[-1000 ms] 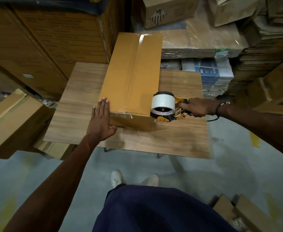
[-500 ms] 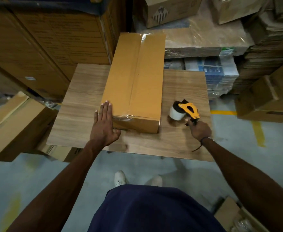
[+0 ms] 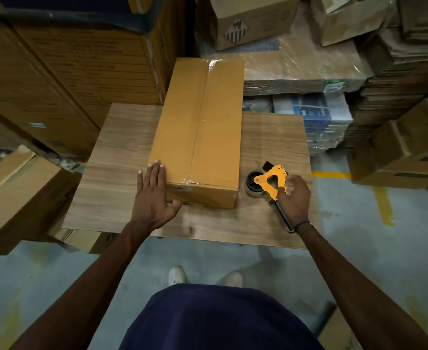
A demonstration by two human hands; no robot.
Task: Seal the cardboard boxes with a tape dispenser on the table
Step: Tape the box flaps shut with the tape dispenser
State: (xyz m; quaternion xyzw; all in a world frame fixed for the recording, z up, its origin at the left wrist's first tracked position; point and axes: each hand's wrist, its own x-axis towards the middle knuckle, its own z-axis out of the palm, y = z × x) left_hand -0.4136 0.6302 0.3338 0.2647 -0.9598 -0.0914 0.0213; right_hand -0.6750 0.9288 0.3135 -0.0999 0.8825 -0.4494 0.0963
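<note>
Your left hand (image 3: 154,198) lies flat, fingers straight, on the taped cardboard box (image 3: 202,132); at 3 o'clock, your right hand (image 3: 295,198) grips the tape dispenser (image 3: 271,180) on the table (image 3: 116,157).

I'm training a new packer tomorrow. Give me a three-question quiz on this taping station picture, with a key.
1. True or false: the tape dispenser lies on the table, to the right of the cardboard box.
2. Which hand lies with flat fingers against the box's near left corner?
A. left hand
B. right hand
C. neither
3. Fill in: clear tape runs along the box's centre ____.

Key: 1 true; 2 A; 3 seam.
</note>
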